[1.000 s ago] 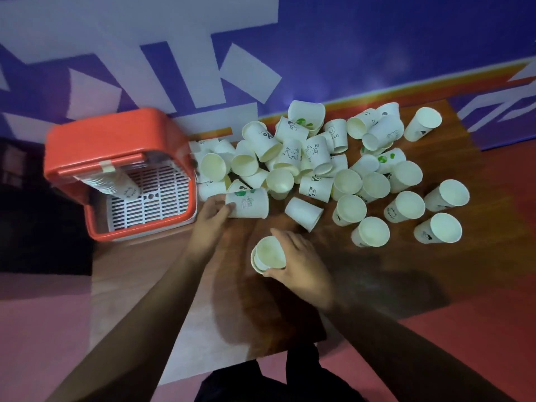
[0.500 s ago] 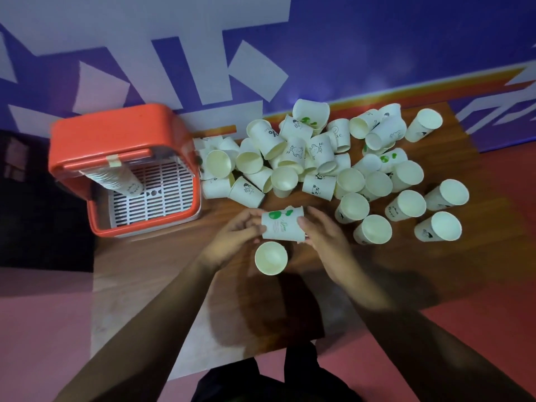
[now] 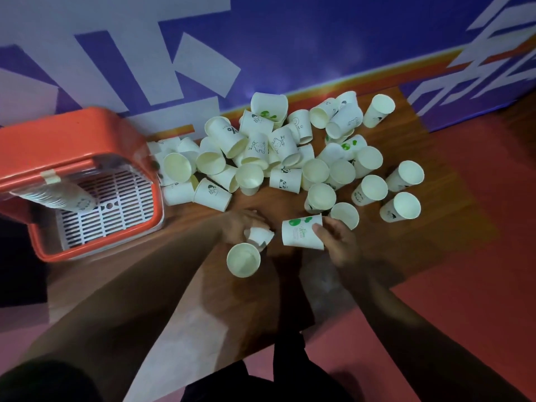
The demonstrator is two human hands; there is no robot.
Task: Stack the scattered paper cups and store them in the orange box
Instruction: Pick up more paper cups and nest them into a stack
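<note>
Head view: right hand (image 3: 339, 242) has its grip pinched on the mouth end of the green-print cup (image 3: 301, 234), thumb on the wall. That cup lies on its side, long axis left-right, base pointing left at the left hand (image 3: 240, 226), mouth toward the right palm; resting on the table (image 3: 412, 158) or held just over it, can't tell. Left hand grip is curled round a white cup (image 3: 260, 235), too blurred to count layers. Open-mouthed cup (image 3: 243, 260) is just below-left of it, mouth at the camera; contact with the fingers unclear. My read: nesting step, so the green one needs its base tipped down and a short move left, right hand's job. It's white paper with green blobs and script, undented. Orange box (image 3: 58, 140) is well left of both hands, one nested stack (image 3: 55, 195) inside on the grate (image 3: 116, 198); loose pile (image 3: 275, 152) behind the hands, so most work remains.
</note>
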